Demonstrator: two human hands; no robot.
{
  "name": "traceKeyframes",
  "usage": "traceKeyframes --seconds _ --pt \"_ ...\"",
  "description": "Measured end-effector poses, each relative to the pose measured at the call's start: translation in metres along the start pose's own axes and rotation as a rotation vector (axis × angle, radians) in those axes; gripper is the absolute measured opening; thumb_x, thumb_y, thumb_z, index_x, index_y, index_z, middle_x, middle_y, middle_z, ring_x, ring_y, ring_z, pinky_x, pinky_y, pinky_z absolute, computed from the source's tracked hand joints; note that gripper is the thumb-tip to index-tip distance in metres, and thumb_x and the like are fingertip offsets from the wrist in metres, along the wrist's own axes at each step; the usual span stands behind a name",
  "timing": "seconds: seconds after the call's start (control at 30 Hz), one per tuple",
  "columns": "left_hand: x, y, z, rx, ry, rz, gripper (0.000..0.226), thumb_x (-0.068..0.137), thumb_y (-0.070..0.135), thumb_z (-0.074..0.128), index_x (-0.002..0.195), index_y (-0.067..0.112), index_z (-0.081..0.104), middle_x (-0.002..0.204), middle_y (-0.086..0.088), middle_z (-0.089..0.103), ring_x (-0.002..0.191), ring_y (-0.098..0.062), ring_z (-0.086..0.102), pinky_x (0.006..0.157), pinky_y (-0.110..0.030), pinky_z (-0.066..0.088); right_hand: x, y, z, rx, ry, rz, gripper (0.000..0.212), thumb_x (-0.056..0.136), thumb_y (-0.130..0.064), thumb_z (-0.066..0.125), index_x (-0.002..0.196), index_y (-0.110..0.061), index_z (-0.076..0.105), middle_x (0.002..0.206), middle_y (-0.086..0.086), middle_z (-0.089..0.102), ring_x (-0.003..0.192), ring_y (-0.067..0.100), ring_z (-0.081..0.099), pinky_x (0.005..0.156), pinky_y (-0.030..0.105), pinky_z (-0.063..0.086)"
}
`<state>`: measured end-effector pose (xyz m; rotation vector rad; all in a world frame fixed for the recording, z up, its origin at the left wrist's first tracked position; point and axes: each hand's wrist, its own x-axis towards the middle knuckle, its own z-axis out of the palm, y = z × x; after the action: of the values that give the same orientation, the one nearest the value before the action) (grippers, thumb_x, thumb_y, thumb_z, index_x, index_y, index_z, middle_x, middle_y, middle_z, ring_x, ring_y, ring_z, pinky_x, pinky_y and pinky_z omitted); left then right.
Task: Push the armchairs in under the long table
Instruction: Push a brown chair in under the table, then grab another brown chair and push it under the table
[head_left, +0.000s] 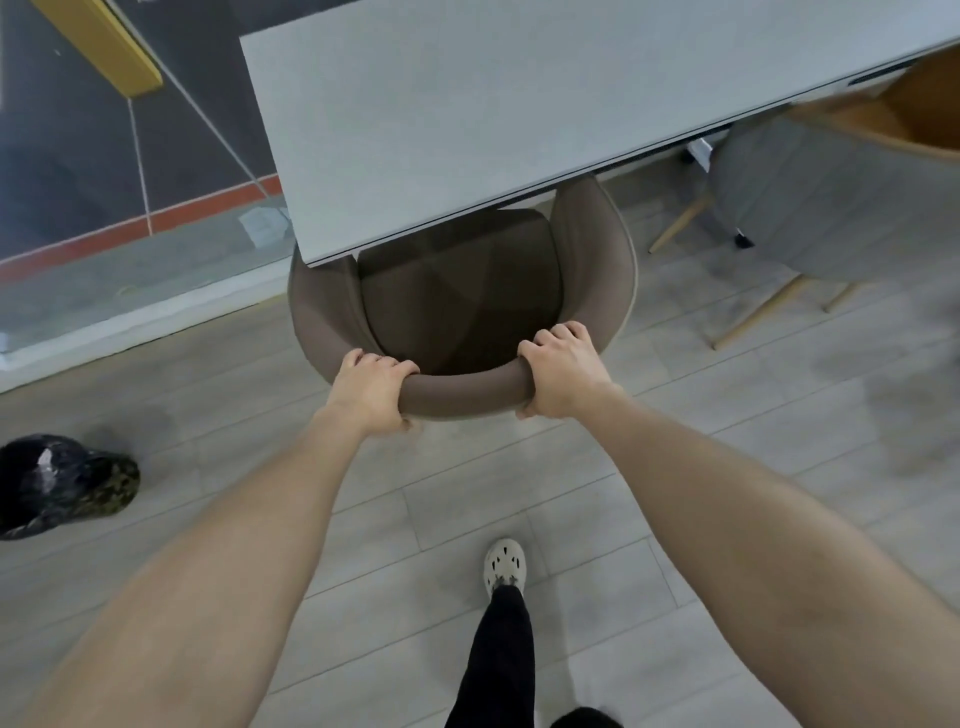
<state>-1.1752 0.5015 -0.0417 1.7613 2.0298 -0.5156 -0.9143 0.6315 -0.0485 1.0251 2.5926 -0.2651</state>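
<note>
Brown armchair (457, 291), curved padded back, seat partly under the long grey table (493, 104). Left hand (371, 392) and right hand (563, 376) both wrapped around its back rim. Second armchair (831, 208), grey with wooden legs, at the table's right. Pale plank floor (467, 493); one dark bag (62, 483) at left.

Both forearms were bare to the frame edge, no sleeves, watch or rings visible. The left hand (371, 392) and right hand (563, 376) were ungloved. One leg wore a black trouser leg (498, 660), narrow at the ankle. The foot wore a white perforated clog (504, 564) with dark vent holes.
</note>
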Motion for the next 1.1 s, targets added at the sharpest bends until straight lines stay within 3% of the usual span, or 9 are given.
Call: traceKeyframes --seconds 0.13,0.23,0.4,0.6,0.77,0.97,1.1 --pt "-0.024 0.038 -0.025 -0.015 -0.003 0.04 0.095 0.071 0.061 0.082 0.155 0.033 0.046 0.148 0.003 0.057 0.134 -0.024 0.057 0.118 -0.048 0.041 -0.031 0.004 -0.01 0.061 0.024 -0.033 0.082 0.084 -0.055 0.083 0.152 -0.019 0.053 0.152 0.005 0.058 0.148 0.028 0.046 0.133 0.048 0.019" --pt "-0.041 0.089 -0.048 -0.011 0.096 0.117 0.091 0.078 0.058 0.083 0.157 0.03 0.047 0.153 0.002 0.052 0.13 -0.023 0.058 0.109 -0.043 0.049 -0.087 0.028 -0.018 0.192 0.067 0.03 0.081 0.097 -0.042 0.074 0.164 -0.017 0.038 0.171 0.005 0.039 0.159 0.027 0.032 0.128 0.048 0.03" --pt "-0.043 0.193 -0.084 0.115 0.149 0.237 0.077 0.088 0.05 0.078 0.155 0.023 0.049 0.153 -0.002 0.053 0.13 -0.027 0.059 0.106 -0.045 0.051 -0.222 0.119 0.013 0.418 0.0 0.427 0.072 0.098 -0.043 0.069 0.158 -0.014 0.043 0.159 0.008 0.051 0.14 0.036 0.054 0.108 0.051 0.052" --pt "-0.034 0.38 -0.109 0.224 0.101 0.433 0.07 0.089 0.047 0.077 0.15 0.022 0.052 0.147 -0.006 0.057 0.134 -0.03 0.058 0.108 -0.048 0.051 -0.418 0.242 0.064 0.571 -0.022 0.781 0.075 0.101 -0.043 0.069 0.162 -0.012 0.04 0.161 0.015 0.048 0.145 0.037 0.051 0.115 0.049 0.047" --pt "-0.05 0.56 -0.106 0.278 0.059 0.561 0.071 0.093 0.051 0.072 0.155 0.025 0.049 0.151 -0.004 0.055 0.137 -0.028 0.057 0.11 -0.043 0.05 -0.559 0.325 0.097 0.667 0.021 0.95 0.078 0.102 -0.045 0.069 0.166 -0.014 0.037 0.167 0.015 0.042 0.149 0.035 0.047 0.117 0.044 0.043" --pt "-0.068 0.751 -0.116 0.342 0.026 0.698 0.062 0.095 0.05 0.071 0.151 0.028 0.055 0.149 -0.001 0.059 0.136 -0.027 0.059 0.105 -0.042 0.053 -0.695 0.418 0.133 0.721 0.068 1.13 0.073 0.1 -0.047 0.069 0.16 -0.014 0.044 0.158 0.013 0.052 0.142 0.036 0.054 0.113 0.046 0.048" --pt "-0.059 0.836 -0.132 0.403 0.052 0.77 0.059 0.097 0.051 0.069 0.15 0.029 0.055 0.147 -0.002 0.061 0.136 -0.027 0.059 0.103 -0.042 0.053 -0.742 0.466 0.146 0.736 0.072 1.183 0.073 0.101 -0.047 0.068 0.161 -0.014 0.045 0.158 0.013 0.054 0.143 0.034 0.053 0.112 0.042 0.046"
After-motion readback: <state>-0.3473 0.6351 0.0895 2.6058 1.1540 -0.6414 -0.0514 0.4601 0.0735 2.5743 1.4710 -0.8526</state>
